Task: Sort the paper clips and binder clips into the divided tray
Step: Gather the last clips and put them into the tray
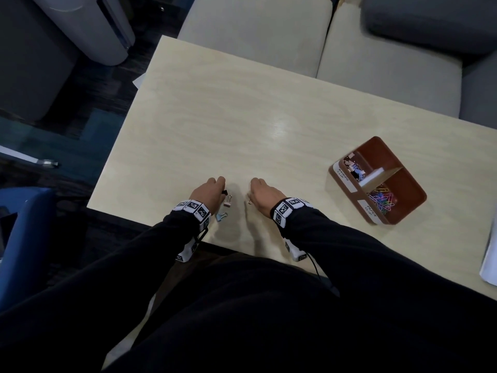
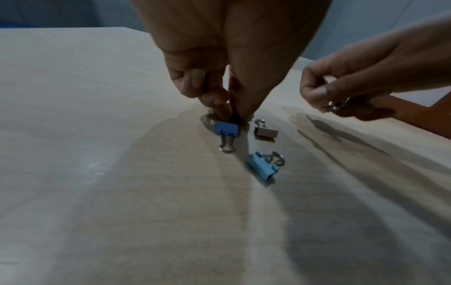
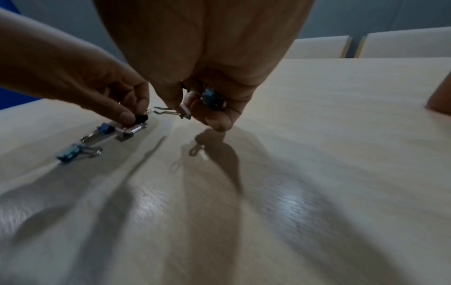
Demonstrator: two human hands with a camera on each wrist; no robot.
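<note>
My left hand (image 1: 222, 191) pinches a black binder clip (image 2: 234, 115) between thumb and fingertip just above the table. A dark blue binder clip (image 2: 227, 131) lies right under it, a pink one (image 1: 228, 201) beside it and a light blue one (image 1: 222, 216) nearer me. My right hand (image 1: 251, 197) hovers close by with its fingers curled round a white binder clip (image 3: 183, 112) and a teal one (image 3: 211, 98). The brown divided tray (image 1: 376, 152) stands far to the right. It has binder clips (image 1: 355, 168) in its far part and coloured paper clips (image 1: 382, 200) in its near part.
The pale wooden table (image 1: 242, 117) has its near edge just behind my wrists. Cream sofa cushions (image 1: 255, 28) line its far edge and a blue chair (image 1: 27, 238) stands to the left. White paper (image 1: 490, 254) overhangs the right edge.
</note>
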